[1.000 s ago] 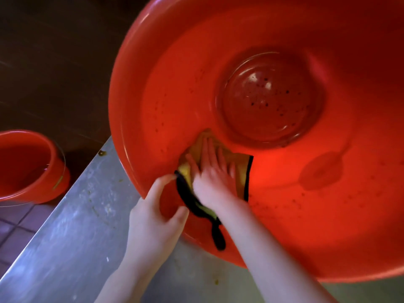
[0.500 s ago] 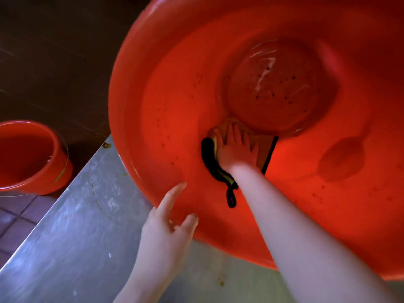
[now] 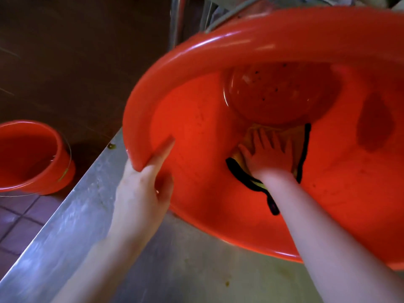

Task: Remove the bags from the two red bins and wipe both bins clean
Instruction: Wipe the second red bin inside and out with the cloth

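Observation:
A large red bin (image 3: pixel 196 119) lies tipped on its side on the steel counter (image 3: pixel 72 215), its mouth facing me. My left hand (image 3: pixel 142 189) grips the bin's near-left rim, thumb inside and fingers behind. Deep inside, my right hand (image 3: pixel 269 156) presses flat with spread fingers on a yellow cloth with a black edge (image 3: pixel 303 145) against the lower wall, just below the speckled bottom. A second, smaller red bin (image 3: pixel 32 156) stands upright on the floor at the left.
The counter's edge runs diagonally from lower left to the bin. Purple floor tiles (image 3: pixel 15 226) show below the small bin. A dark wall fills the upper left. Metal frame parts (image 3: pixel 175 18) rise behind the big bin.
My left hand has taken hold of the rim, where before it rested lower against the bin. The bin has tilted so its far rim shows. My right hand with the cloth stays near the bottom.

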The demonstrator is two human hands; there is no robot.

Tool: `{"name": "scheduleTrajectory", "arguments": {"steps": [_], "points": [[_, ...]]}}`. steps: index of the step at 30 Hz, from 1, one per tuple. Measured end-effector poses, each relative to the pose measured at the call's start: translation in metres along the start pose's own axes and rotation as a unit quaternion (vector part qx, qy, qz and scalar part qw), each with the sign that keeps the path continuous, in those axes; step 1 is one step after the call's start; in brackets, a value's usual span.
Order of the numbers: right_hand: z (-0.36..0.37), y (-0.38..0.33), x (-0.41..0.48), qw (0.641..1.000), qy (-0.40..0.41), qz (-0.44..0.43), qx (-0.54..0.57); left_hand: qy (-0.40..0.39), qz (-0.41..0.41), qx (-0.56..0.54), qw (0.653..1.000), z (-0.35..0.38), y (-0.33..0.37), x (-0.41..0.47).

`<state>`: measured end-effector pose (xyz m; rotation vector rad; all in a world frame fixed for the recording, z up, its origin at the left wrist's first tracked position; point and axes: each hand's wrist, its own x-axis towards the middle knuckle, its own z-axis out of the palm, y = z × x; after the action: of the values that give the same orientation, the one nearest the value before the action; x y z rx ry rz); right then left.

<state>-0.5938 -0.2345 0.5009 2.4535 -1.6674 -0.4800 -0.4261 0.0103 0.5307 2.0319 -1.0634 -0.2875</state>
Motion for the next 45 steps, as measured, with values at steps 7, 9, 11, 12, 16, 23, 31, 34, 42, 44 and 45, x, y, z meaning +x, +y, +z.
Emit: {"name": "scheduleTrajectory", "arguments": {"steps": [7, 9, 11, 12, 16, 23, 31, 34, 42, 44, 45], "points": [[-0.009, -0.088, -0.055, 0.987, -0.001, -0.064, 0.147, 0.007, -0.081, -0.076, 0.994, 0.033, -0.020, -0.023], [-0.006, -0.102, -0.083, 0.983, 0.052, -0.110, 0.140, 0.009, -0.101, -0.086, 0.991, 0.036, -0.025, -0.027], [-0.006, -0.103, -0.094, 0.980, 0.067, -0.121, 0.140, 0.011, -0.099, -0.096, 0.990, 0.037, -0.026, -0.029], [-0.005, -0.101, -0.091, 0.981, 0.066, -0.117, 0.141, 0.011, -0.090, -0.096, 0.991, 0.037, -0.026, -0.029], [-0.005, -0.083, -0.026, 0.988, 0.020, -0.042, 0.149, 0.004, -0.090, -0.120, 0.989, 0.041, -0.023, -0.024], [-0.013, -0.074, 0.005, 0.985, -0.037, -0.039, 0.162, 0.010, -0.108, -0.157, 0.982, 0.050, -0.014, -0.024], [-0.006, -0.093, -0.110, 0.972, 0.033, -0.136, 0.187, -0.017, -0.078, -0.126, 0.989, 0.040, -0.010, -0.019], [-0.020, -0.092, -0.069, 0.962, 0.020, -0.104, 0.253, -0.029, -0.082, -0.121, 0.989, 0.027, -0.003, -0.018], [-0.051, -0.097, -0.004, 0.904, -0.039, -0.085, 0.416, -0.039, -0.062, -0.063, 0.995, -0.009, 0.023, -0.026], [-0.062, -0.109, -0.015, 0.857, -0.034, -0.106, 0.504, -0.022, -0.044, -0.030, 0.998, -0.025, 0.028, -0.019], [-0.070, -0.114, -0.023, 0.840, -0.029, -0.131, 0.526, -0.015, -0.037, -0.017, 0.999, -0.034, 0.030, -0.014]]}}
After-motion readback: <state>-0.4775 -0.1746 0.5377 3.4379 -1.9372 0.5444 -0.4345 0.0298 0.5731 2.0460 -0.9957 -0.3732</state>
